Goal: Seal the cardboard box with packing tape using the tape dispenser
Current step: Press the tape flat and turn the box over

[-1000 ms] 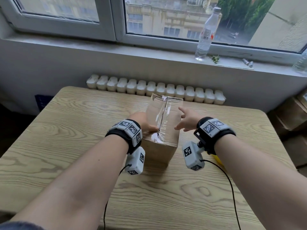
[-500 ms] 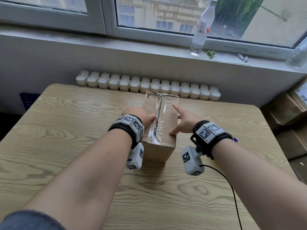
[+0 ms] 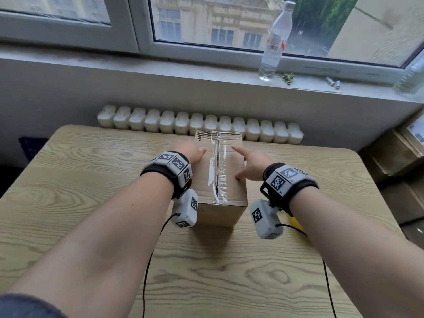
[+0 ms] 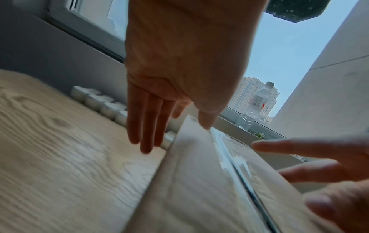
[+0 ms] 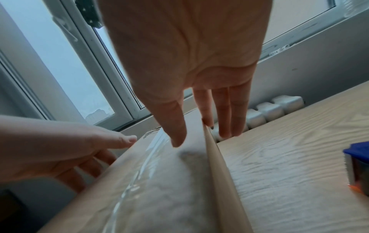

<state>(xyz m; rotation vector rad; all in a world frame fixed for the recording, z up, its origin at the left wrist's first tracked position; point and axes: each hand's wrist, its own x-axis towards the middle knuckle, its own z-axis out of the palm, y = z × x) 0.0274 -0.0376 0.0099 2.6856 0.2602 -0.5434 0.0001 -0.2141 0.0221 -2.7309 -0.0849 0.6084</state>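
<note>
Tape dispenser [image 5: 357,167] cut off at right edge of right-wrist view; in head view mostly hidden behind right forearm. Left hand [image 3: 190,152] fingers hidden behind cardboard box [image 3: 220,203]. Both wrist views motion-blurred.

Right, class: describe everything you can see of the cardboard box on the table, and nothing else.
The cardboard box is plain brown, taller than wide, standing upright on the wooden table near its far edge. Its top flaps are closed, and a wrinkled strip of clear packing tape runs along the centre seam and over the far edge. The left hand rests at its left top edge, the right hand at its right, fingers straight down the sides. Dark print shows at the far left corner.
</note>
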